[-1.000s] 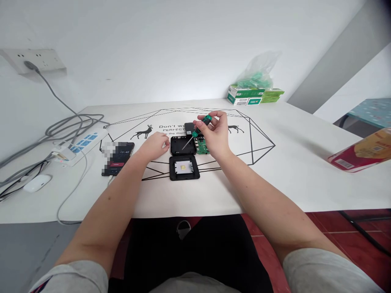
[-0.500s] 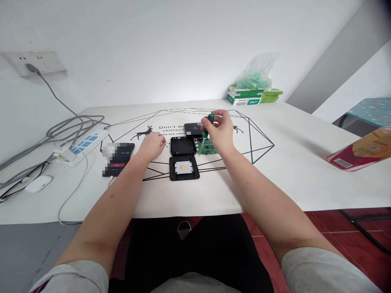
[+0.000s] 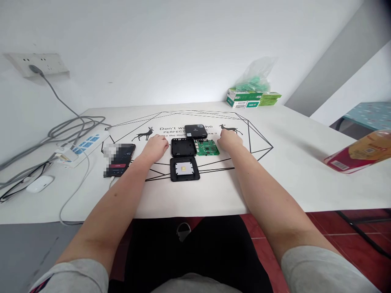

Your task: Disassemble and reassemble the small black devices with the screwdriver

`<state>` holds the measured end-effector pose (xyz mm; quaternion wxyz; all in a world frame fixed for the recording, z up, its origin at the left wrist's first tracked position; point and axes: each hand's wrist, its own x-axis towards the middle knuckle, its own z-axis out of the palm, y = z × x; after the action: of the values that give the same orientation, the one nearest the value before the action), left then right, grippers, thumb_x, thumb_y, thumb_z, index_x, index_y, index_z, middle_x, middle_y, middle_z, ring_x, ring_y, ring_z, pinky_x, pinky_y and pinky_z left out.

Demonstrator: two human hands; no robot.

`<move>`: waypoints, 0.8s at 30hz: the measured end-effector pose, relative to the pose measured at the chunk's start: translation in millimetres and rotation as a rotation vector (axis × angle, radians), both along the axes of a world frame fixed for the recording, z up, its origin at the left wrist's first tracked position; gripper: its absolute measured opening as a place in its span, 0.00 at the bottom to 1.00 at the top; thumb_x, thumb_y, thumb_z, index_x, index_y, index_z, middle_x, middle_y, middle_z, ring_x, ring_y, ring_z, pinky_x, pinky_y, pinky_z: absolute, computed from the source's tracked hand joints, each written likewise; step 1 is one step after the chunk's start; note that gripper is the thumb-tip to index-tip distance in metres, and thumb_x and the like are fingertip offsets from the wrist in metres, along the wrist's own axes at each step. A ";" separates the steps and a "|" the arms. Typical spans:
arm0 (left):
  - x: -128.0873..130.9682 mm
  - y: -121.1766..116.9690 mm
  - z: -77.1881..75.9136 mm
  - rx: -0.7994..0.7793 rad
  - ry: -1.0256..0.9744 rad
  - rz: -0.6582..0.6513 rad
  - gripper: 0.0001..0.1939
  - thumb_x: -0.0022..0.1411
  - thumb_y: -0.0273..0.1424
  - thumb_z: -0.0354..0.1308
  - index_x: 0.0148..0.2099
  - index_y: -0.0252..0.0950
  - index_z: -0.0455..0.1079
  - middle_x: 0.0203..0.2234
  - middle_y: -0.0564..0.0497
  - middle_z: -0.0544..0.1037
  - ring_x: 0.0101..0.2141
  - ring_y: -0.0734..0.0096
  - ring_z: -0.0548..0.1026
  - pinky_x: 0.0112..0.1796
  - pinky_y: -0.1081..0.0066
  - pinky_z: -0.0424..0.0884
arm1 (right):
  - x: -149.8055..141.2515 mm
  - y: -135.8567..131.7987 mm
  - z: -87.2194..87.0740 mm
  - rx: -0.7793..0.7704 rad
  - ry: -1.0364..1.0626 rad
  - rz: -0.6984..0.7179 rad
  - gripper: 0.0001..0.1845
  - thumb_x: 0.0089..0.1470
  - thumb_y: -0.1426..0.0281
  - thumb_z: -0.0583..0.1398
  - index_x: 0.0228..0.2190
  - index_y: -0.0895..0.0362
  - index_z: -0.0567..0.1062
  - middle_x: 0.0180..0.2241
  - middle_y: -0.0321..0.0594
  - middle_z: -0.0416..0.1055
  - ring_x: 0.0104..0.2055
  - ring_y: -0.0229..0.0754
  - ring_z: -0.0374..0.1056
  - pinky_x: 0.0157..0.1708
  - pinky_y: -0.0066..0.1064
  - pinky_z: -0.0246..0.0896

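My left hand (image 3: 156, 147) rests on the table with its fingers curled, just left of an open black plastic shell (image 3: 183, 147). Whatever it may hold is hidden. On the other side, my right hand (image 3: 230, 140) is lowered to the tabletop, closed, right of a green circuit board (image 3: 207, 147). No screwdriver shows there now; the hand hides what lies under it. The board lies flat against the shell's right side. Below the shell is a black cover (image 3: 185, 177) with a pale metal plate (image 3: 184, 168) in it. A closed black box (image 3: 196, 131) lies behind.
Left are a phone (image 3: 120, 160) with a cable, a white power strip (image 3: 88, 146), coiled grey cables (image 3: 82, 122) and a white earbud case (image 3: 39, 184). Green-and-white boxes (image 3: 244, 97) under a plastic bag (image 3: 256, 77) stand at the back. A red-yellow package (image 3: 360, 152) lies right.
My right hand has moved right and down from over the circuit board to the table beside it. The green-and-black screwdriver it held is out of sight. My left hand stays about where it was.
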<state>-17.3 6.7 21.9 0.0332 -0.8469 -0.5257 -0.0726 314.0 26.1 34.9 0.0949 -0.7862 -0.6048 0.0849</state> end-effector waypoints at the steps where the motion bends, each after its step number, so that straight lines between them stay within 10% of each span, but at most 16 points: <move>1: -1.1 0.0 1.2 0.009 -0.007 0.023 0.17 0.76 0.30 0.52 0.47 0.36 0.85 0.50 0.37 0.83 0.56 0.43 0.75 0.57 0.50 0.72 | -1.5 -1.6 0.6 0.007 -0.012 0.005 0.19 0.63 0.73 0.65 0.55 0.63 0.78 0.57 0.68 0.77 0.59 0.64 0.76 0.53 0.51 0.73; 6: -7.8 1.0 2.4 0.059 -0.067 0.122 0.21 0.75 0.26 0.49 0.55 0.37 0.83 0.54 0.37 0.82 0.58 0.43 0.74 0.59 0.48 0.71 | -20.9 -18.8 14.0 0.223 0.034 0.323 0.18 0.66 0.68 0.62 0.55 0.60 0.78 0.59 0.60 0.76 0.60 0.59 0.72 0.59 0.48 0.68; 12: -4.2 5.2 -12.2 0.001 -0.087 0.017 0.21 0.77 0.35 0.53 0.63 0.38 0.80 0.60 0.39 0.79 0.62 0.44 0.70 0.65 0.48 0.67 | -61.2 -56.9 24.6 -0.042 0.306 1.040 0.10 0.56 0.65 0.70 0.40 0.55 0.83 0.42 0.42 0.80 0.41 0.45 0.74 0.41 0.35 0.66; 24: 9.2 12.0 -14.0 0.044 -0.030 0.112 0.15 0.76 0.33 0.55 0.48 0.41 0.85 0.49 0.39 0.83 0.56 0.43 0.75 0.56 0.49 0.73 | -84.5 -73.5 19.0 -0.108 0.248 1.193 0.15 0.50 0.69 0.72 0.41 0.55 0.80 0.38 0.39 0.75 0.36 0.43 0.71 0.35 0.34 0.64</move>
<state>-8.1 18.7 7.9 0.0478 -0.8140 -0.5710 -0.0949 229.5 -47.4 53.9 0.0606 -0.3000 -0.9199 0.2450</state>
